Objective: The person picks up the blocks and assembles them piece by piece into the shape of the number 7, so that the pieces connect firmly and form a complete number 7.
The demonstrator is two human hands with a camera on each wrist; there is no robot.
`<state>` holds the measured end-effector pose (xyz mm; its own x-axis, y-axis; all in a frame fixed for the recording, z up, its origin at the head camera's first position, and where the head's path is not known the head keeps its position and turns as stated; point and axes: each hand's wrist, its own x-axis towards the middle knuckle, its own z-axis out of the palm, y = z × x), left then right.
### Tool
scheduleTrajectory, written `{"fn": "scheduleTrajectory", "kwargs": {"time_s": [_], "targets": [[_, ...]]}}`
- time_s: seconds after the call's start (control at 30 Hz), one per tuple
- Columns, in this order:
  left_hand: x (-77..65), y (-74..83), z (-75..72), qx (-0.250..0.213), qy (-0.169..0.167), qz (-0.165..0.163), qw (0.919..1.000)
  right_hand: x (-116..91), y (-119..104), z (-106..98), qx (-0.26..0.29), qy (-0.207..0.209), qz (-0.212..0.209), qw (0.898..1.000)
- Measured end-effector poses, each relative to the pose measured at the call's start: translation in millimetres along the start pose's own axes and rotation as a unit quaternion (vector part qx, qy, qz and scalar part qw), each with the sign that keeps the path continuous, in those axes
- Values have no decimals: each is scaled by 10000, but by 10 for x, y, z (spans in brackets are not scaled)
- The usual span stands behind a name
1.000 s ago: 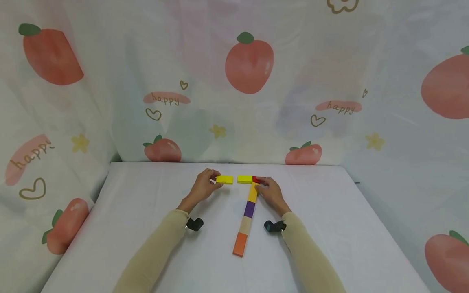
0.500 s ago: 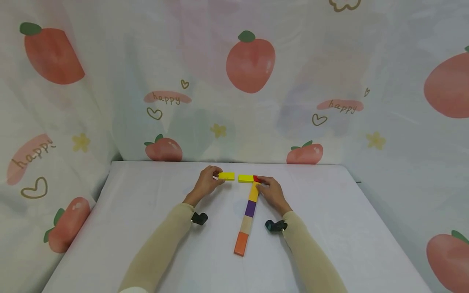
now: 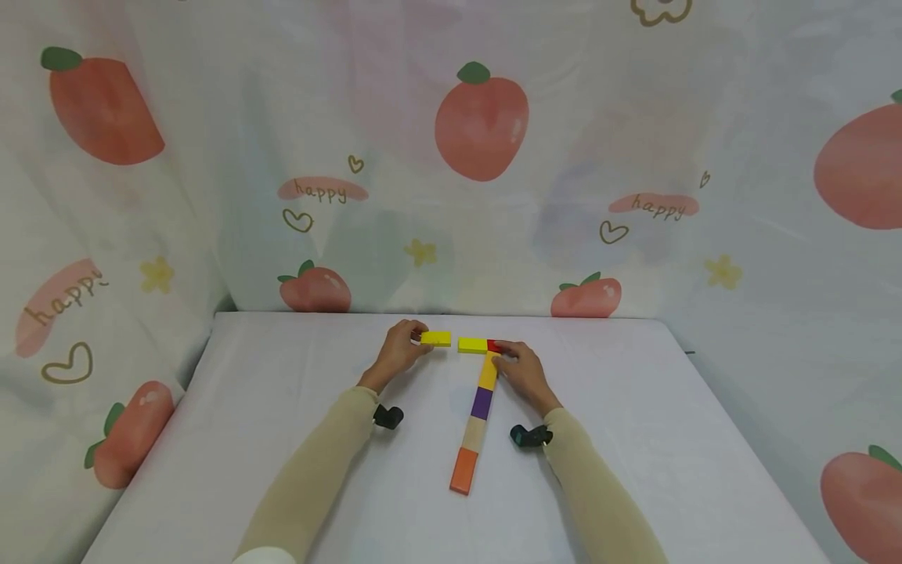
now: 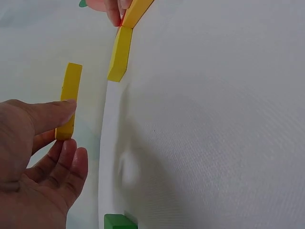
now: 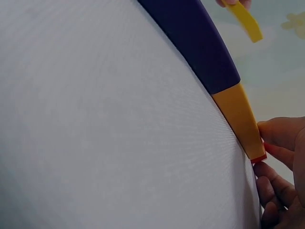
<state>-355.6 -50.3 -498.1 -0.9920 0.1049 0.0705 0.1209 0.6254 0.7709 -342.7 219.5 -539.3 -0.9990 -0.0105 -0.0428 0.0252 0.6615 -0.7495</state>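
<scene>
My left hand (image 3: 397, 350) pinches a yellow block (image 3: 435, 338) between thumb and fingers. In the left wrist view that block (image 4: 70, 98) hangs apart from a second yellow block (image 4: 121, 52). Just right of the gap in the head view, this second yellow block (image 3: 472, 345) lies end to end with a red block (image 3: 492, 345). At the red block my right hand (image 3: 524, 374) has its finger and thumb around the sides, covering part of it. An amber block (image 3: 488, 370) starts beside the red one, close to the right thumb.
From the amber block a row runs toward me: purple block (image 3: 481, 403), beige block (image 3: 474, 433), orange block (image 3: 463, 471). A green block (image 4: 119, 222) shows at the bottom of the left wrist view. The white table (image 3: 338, 501) ends at a fruit-printed cloth (image 3: 493, 235).
My left hand has moved slightly right and away from me with its yellow block, then stayed nearly still over the last half second. The right hand and the row look unmoved.
</scene>
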Motion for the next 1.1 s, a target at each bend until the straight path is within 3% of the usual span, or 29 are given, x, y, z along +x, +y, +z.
{"fn": "scheduleTrajectory", "kwargs": {"time_s": [0.63, 1.1], "targets": [[77, -1, 163, 29, -138, -369, 9992, -12, -16, 13, -38, 46, 26, 10000], [107, -14, 248, 166, -167, -179, 9996, -43, -39, -5, -39, 58, -44, 10000]]}}
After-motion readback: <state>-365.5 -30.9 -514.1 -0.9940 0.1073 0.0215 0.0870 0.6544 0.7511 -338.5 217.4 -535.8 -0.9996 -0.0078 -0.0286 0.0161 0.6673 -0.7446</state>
